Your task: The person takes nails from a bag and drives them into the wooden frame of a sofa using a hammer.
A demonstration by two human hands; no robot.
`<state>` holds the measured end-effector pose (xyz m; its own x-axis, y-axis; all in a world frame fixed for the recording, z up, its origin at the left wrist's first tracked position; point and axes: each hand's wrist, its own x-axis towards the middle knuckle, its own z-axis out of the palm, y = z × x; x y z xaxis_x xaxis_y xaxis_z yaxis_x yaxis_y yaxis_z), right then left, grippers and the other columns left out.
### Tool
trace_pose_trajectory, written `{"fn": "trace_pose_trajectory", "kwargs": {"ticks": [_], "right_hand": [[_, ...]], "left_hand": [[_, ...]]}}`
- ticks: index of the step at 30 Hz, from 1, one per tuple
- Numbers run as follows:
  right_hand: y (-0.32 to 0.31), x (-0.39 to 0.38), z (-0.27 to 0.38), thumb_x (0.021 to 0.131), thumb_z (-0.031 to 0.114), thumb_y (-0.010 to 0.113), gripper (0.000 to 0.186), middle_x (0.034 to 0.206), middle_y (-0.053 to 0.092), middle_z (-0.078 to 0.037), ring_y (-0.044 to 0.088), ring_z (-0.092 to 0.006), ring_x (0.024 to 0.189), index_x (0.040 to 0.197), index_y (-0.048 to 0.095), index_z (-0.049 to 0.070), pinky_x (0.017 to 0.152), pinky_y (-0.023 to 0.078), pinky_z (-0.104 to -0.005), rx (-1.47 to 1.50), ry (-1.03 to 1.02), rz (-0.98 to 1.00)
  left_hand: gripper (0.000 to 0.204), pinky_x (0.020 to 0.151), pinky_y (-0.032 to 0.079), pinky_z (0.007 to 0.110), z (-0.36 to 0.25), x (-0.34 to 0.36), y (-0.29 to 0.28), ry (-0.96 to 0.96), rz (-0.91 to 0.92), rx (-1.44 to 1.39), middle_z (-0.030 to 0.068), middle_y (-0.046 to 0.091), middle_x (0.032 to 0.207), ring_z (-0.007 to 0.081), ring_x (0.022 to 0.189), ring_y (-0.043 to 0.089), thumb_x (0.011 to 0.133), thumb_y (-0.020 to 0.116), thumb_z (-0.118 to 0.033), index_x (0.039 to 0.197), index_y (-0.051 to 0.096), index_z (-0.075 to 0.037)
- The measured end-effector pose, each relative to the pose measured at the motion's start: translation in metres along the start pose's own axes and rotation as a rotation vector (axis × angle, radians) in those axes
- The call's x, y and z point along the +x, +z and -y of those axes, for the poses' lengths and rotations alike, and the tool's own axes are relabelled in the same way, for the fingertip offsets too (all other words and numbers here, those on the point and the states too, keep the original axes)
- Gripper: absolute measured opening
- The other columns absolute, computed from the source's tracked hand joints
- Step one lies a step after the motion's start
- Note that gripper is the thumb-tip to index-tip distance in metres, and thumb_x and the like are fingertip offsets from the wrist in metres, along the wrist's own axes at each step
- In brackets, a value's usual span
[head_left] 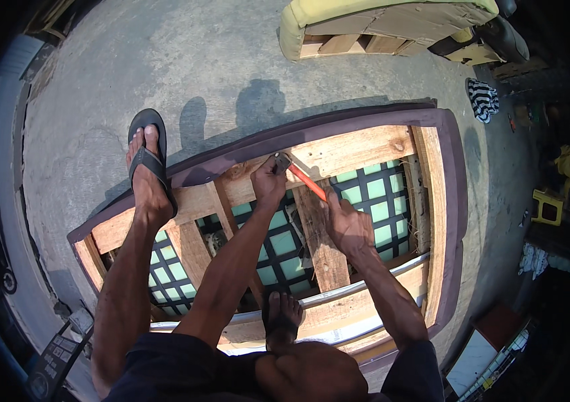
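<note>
My right hand [350,226] is wrapped round the orange handle of a hammer [307,181]. The dark hammer head lies against the far wooden rail of an upturned furniture frame [345,149]. Right beside that head, my left hand [269,182] is closed at the rail's edge; whatever its fingers pinch, if anything, is hidden. Dark purple fabric [451,181] covers the frame's outer sides. Between the wooden crosspieces, woven black straps [288,245] run over pale green panels. One sandalled foot [147,161] rests at the frame's far left edge, the other [283,315] on the near rail.
A yellow padded furniture piece [392,20] lies on the concrete floor [124,60] at the back. A striped cloth [482,99] and a yellow plastic stool [547,206] are to the right. A dark signboard [54,358] stands at the lower left.
</note>
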<state>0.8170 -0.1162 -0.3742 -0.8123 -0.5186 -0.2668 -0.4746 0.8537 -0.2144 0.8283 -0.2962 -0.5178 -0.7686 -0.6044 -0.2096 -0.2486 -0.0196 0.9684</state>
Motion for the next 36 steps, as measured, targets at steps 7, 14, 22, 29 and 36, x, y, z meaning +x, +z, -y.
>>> {"fn": "trace_pose_trajectory", "kwargs": {"ticks": [7, 14, 22, 29, 36], "right_hand": [[-0.004, 0.0, 0.003, 0.099, 0.026, 0.052, 0.03, 0.079, 0.065, -0.021, 0.063, -0.0398, 0.059, 0.123, 0.053, 0.008, 0.051, 0.049, -0.0493, 0.158, -0.098, -0.015], [-0.035, -0.004, 0.033, 0.098, 0.019, 0.053, 0.025, 0.078, 0.063, -0.023, 0.063, -0.0412, 0.063, 0.12, 0.052, 0.006, 0.052, 0.049, -0.0463, 0.525, -0.345, -0.322], [-0.046, -0.013, 0.029, 0.101, 0.026, 0.051, 0.025, 0.082, 0.065, -0.022, 0.066, -0.0428, 0.069, 0.112, 0.057, 0.005, 0.055, 0.053, -0.0442, 0.608, -0.342, -0.439], [-0.025, -0.002, 0.01, 0.098, 0.019, 0.054, 0.022, 0.079, 0.065, -0.025, 0.065, -0.0447, 0.071, 0.116, 0.055, 0.008, 0.059, 0.051, -0.0459, 0.417, -0.131, -0.149], [0.014, 0.01, 0.011, 0.095, 0.023, 0.058, 0.024, 0.073, 0.062, -0.022, 0.064, -0.0439, 0.067, 0.111, 0.053, 0.005, 0.055, 0.05, -0.0517, 0.206, -0.113, -0.059]], "left_hand": [[0.017, 0.067, 0.048, 0.027, -0.007, -0.005, -0.017, 0.039, -0.104, 0.06, 0.005, 0.069, 0.085, 0.0085, 0.074, 0.058, 0.091, 0.066, -0.01, 0.105, 0.071, -0.001], [0.03, 0.081, 0.053, 0.031, -0.022, -0.053, -0.071, -0.099, -0.168, 0.341, 0.0179, 0.069, 0.115, 0.0197, 0.096, 0.071, 0.093, 0.064, -0.013, 0.122, 0.065, -0.004], [0.027, 0.093, 0.052, 0.033, -0.015, -0.05, -0.066, -0.004, -0.081, 0.369, 0.0166, 0.059, 0.127, 0.0289, 0.113, 0.061, 0.093, 0.063, -0.013, 0.119, 0.067, -0.005], [0.029, 0.09, 0.052, 0.036, -0.023, -0.032, -0.07, -0.03, -0.061, 0.408, 0.0166, 0.058, 0.127, 0.0322, 0.109, 0.062, 0.093, 0.063, -0.016, 0.121, 0.066, -0.006], [0.029, 0.087, 0.053, 0.038, -0.006, -0.04, -0.086, 0.041, -0.095, 0.456, 0.0174, 0.063, 0.119, 0.0352, 0.103, 0.064, 0.093, 0.062, -0.017, 0.12, 0.066, -0.008]]}}
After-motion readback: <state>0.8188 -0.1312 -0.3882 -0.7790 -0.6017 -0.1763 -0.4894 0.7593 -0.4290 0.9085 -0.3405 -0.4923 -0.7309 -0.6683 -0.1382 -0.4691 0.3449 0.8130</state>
